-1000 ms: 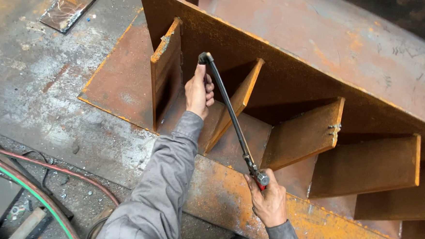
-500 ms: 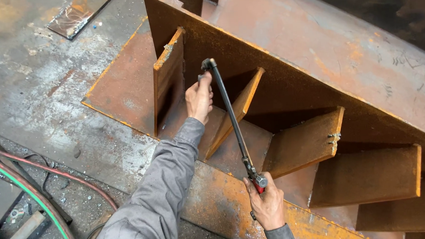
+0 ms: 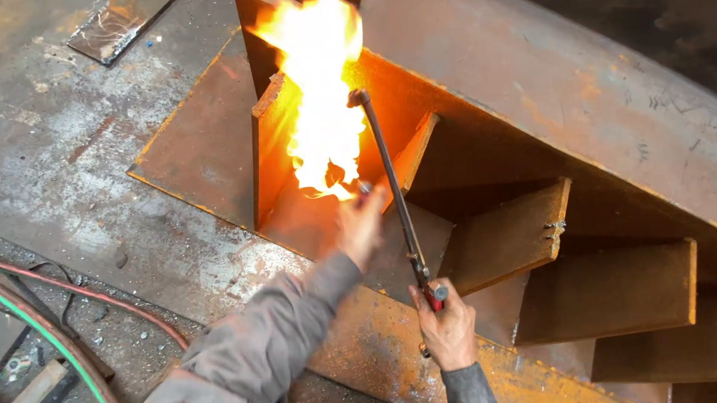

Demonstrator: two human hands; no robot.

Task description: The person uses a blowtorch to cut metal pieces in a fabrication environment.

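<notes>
The left hand (image 3: 361, 226) has dropped back from the torch tip, where a tall yellow flame (image 3: 320, 97) now burns; its grip is blurred, unreadable. The right hand (image 3: 447, 332) clasps the cutting torch (image 3: 391, 192) handle, above the rusty steel ribs (image 3: 503, 235).

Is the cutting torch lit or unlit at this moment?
Lit. A large yellow-orange flame rises beside the torch tip, glowing on the rusty steel plates; the right hand grips its handle.

l hand (image 3: 361, 226) raised, blurred; r hand (image 3: 447, 332) fisted.
</notes>
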